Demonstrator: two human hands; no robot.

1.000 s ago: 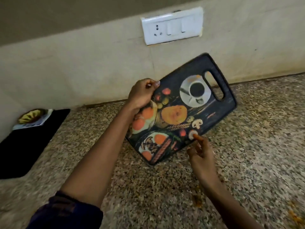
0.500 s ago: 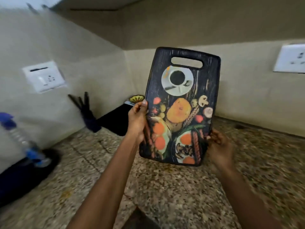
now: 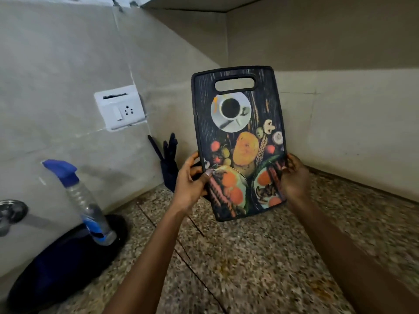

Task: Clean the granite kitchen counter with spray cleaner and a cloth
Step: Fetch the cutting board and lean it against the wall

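Note:
A black cutting board printed with a coffee cup and vegetables stands upright in the air above the speckled granite counter, handle slot at the top. My left hand grips its lower left edge and my right hand grips its lower right edge. A clear spray bottle with a blue trigger head stands at the left on a dark blue cloth that lies on the counter by the wall.
The counter runs into a corner of beige tiled walls. A white switch and socket plate is on the left wall. Dark knife handles in a block stand in the corner behind the board. A steel tap juts out at the far left.
The board has been turned from tilted to upright and carried left toward the corner. My right hand went from touching its edge to gripping it. The view swung left, bringing in the spray bottle and cloth.

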